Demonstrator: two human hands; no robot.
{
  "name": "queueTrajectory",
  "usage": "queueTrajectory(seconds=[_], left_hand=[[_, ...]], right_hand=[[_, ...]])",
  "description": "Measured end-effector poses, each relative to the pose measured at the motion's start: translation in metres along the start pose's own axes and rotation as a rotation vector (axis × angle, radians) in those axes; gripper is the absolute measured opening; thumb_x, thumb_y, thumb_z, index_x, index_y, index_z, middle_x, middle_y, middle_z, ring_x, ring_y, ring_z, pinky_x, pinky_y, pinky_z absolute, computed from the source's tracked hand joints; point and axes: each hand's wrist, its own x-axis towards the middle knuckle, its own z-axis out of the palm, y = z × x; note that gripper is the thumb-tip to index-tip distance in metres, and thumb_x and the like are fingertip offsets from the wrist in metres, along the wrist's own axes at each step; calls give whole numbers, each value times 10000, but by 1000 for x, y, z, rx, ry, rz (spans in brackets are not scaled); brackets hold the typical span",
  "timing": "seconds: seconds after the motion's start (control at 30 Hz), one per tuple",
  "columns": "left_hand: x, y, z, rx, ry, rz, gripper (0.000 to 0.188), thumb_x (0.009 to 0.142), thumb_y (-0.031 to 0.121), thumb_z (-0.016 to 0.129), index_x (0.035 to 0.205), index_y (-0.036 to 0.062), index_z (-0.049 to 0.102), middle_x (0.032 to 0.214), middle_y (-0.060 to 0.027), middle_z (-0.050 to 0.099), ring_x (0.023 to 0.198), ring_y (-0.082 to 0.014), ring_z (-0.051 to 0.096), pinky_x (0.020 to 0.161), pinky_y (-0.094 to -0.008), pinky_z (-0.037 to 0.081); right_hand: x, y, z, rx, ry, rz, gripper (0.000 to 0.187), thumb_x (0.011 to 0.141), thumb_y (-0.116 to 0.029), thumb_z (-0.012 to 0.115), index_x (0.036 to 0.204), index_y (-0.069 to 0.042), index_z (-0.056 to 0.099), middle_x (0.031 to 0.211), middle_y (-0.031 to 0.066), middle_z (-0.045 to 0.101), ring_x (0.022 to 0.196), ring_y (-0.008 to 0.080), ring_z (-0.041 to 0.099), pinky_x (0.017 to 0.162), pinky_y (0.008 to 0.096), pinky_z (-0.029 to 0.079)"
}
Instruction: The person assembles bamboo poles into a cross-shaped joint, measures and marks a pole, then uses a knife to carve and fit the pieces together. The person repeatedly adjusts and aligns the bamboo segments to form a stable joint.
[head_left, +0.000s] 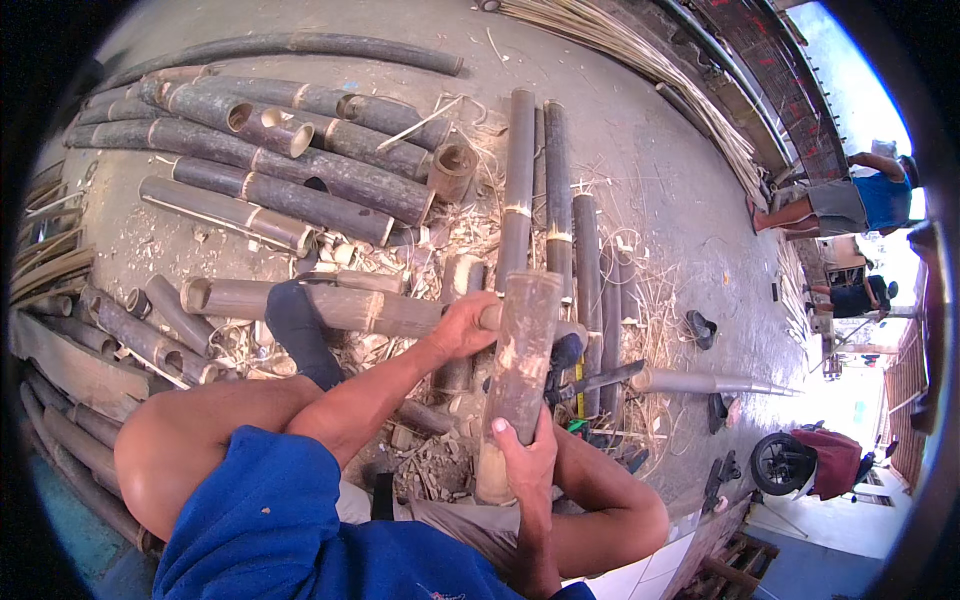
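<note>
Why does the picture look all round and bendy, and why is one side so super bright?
Head view: the wide fisheye lens leaves dark corners and bends edges near the rim, like the bundle of strips; head view: glare washes out the far right, past the motorbike; head view: the bamboo tube and right hand look fairly clear.

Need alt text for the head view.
Right hand grips a thick bamboo tube, the left hand beside its upper part. Dark bamboo poles and pale shavings litter the floor; two other people and a motorcycle appear at right.
</note>
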Motion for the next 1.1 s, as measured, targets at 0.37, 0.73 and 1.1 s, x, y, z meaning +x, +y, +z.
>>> queueTrajectory(seconds=[0.37, 0.73, 1.1], left_hand=[[57, 65, -134, 544, 616, -371, 526, 840, 330, 702, 1180, -64, 621, 1057, -295, 722, 985, -432, 704, 912, -490, 531], [-59, 36, -90, 1144, -86, -103, 726, 757, 358, 857, 1399, 181, 565, 1316, -193, 515, 1253, -391, 500, 1063, -543, 419], [-42, 29, -120, 1157, -399, -128, 868, 708, 392, 890, 1443, 149, 497, 1317, -191, 584, 1289, -367, 526, 1071, -513, 454]], right_hand=[[-15, -2, -6, -732, -425, -34, 837, 817, -534, 786, 1481, -118, 493, 1076, 298, 727, 998, 476, 720, 889, 512, 572], [-11, 90, 42, -1102, -701, -214, 700, 866, -496, 769, 1379, -68, 561, 1293, 314, 611, 1161, 458, 653, 902, 547, 557], [29, 103, 126, -969, -473, -275, 358, 952, -315, 650, 1206, -63, 681, 1224, 246, 665, 1132, 414, 675, 848, 543, 582]])
